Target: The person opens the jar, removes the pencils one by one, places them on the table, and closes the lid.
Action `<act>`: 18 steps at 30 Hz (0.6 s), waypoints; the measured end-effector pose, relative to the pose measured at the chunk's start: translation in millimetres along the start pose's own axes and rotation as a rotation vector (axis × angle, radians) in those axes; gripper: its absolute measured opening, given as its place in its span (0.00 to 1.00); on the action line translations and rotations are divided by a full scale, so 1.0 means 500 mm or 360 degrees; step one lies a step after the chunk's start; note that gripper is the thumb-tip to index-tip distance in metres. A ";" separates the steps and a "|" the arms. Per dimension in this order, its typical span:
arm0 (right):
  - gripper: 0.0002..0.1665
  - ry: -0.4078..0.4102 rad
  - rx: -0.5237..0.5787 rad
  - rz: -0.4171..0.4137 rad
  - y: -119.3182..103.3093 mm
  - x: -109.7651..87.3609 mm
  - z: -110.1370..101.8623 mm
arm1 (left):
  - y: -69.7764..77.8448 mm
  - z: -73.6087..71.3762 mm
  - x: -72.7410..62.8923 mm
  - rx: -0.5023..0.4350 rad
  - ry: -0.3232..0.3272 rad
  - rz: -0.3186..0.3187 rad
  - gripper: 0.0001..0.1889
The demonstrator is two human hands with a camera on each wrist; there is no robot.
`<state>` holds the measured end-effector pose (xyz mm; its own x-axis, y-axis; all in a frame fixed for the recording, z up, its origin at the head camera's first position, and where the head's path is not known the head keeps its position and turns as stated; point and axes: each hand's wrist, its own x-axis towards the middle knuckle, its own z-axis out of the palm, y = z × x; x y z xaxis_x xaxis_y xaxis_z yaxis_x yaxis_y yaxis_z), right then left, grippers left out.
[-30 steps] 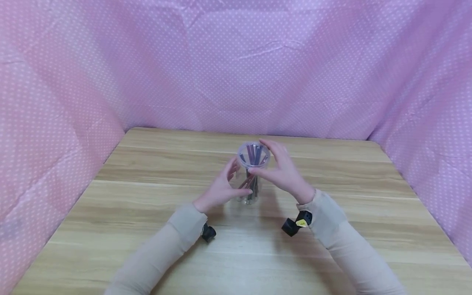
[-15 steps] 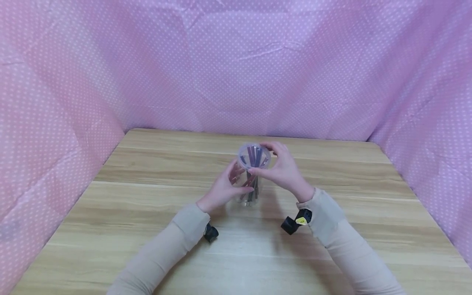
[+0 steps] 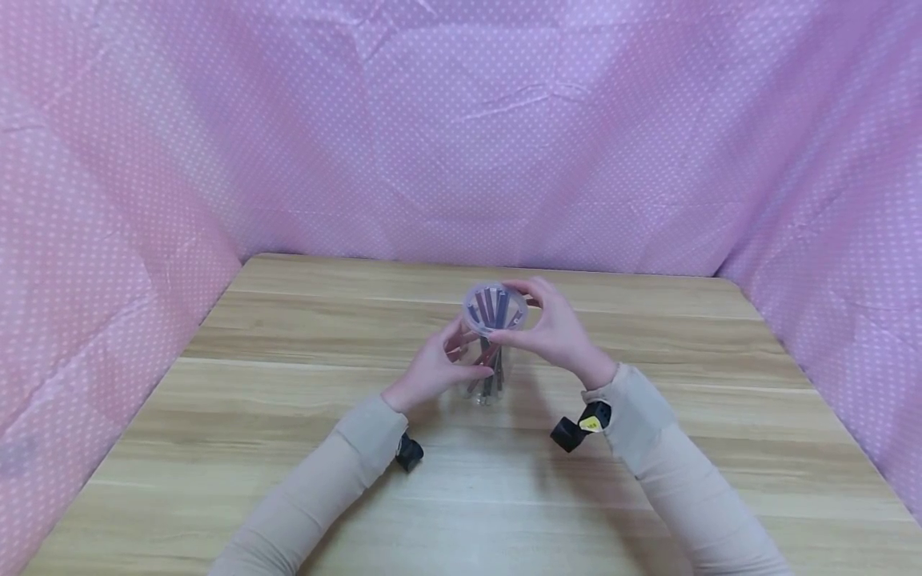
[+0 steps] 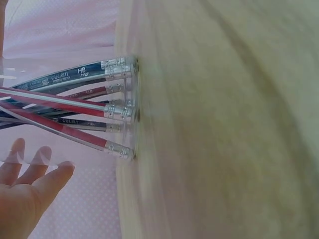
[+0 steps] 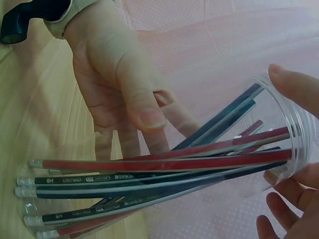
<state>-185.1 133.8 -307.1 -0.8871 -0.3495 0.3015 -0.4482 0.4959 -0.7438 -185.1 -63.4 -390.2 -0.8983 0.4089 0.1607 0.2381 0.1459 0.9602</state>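
A clear plastic jar [image 3: 495, 308] with a round lid [image 5: 294, 134] stands upright on the wooden table. Inside lean several pencils [image 5: 174, 163], some red and some dark green, their eraser ends [image 4: 119, 112] at the bottom. My left hand [image 3: 434, 368] holds the jar's side, thumb in front and fingers behind it. In the right wrist view the left fingers show through the clear wall. My right hand [image 3: 551, 332] grips the lid at the rim, its thumb at the near edge and fingers at the far edge.
The wooden table [image 3: 288, 384] spreads out on all sides of the jar. Pink dotted cloth [image 3: 461, 144] hangs behind and at both sides. A small black camera sits on each wrist, the right one [image 3: 569, 434] with a yellow label.
Both hands stay at the jar with almost the same grip. The right fingers have bent slightly more at the lid's far edge; the jar appears marginally lower in the head view.
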 end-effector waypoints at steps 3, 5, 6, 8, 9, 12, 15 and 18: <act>0.41 -0.0046 0.0022 -0.0006 0.004 0.003 -0.003 | 0.001 -0.001 0.000 0.0000 -0.0002 -0.0021 0.44; 0.42 -0.0080 0.0038 -0.0017 0.007 0.005 -0.006 | 0.001 -0.002 -0.001 -0.0001 -0.0008 -0.0027 0.45; 0.42 -0.0093 0.0042 -0.0024 0.007 0.006 -0.007 | 0.001 -0.003 -0.001 -0.0002 -0.0013 -0.0027 0.45; 0.43 -0.0124 0.0041 -0.0040 0.011 0.007 -0.010 | 0.000 -0.003 0.000 0.0001 -0.0023 -0.0024 0.45; 0.43 -0.0139 0.0035 -0.0048 0.011 0.008 -0.011 | 0.000 -0.004 0.000 0.0004 -0.0026 -0.0023 0.45; 0.45 -0.0184 0.0025 -0.0047 0.011 0.009 -0.015 | -0.001 -0.004 0.000 0.0004 -0.0024 -0.0043 0.45; 0.45 -0.0227 0.0022 -0.0050 0.014 0.012 -0.019 | -0.002 -0.005 0.001 0.0007 -0.0023 -0.0059 0.46; 0.45 -0.0249 0.0031 -0.0062 0.017 0.014 -0.021 | -0.002 -0.005 0.001 0.0014 -0.0026 -0.0062 0.46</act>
<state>-196.2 144.0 -305.1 -0.8404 -0.4884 0.2351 -0.4784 0.4644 -0.7453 -186.8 -65.8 -390.7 -0.9008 0.4175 0.1193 0.2063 0.1699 0.9636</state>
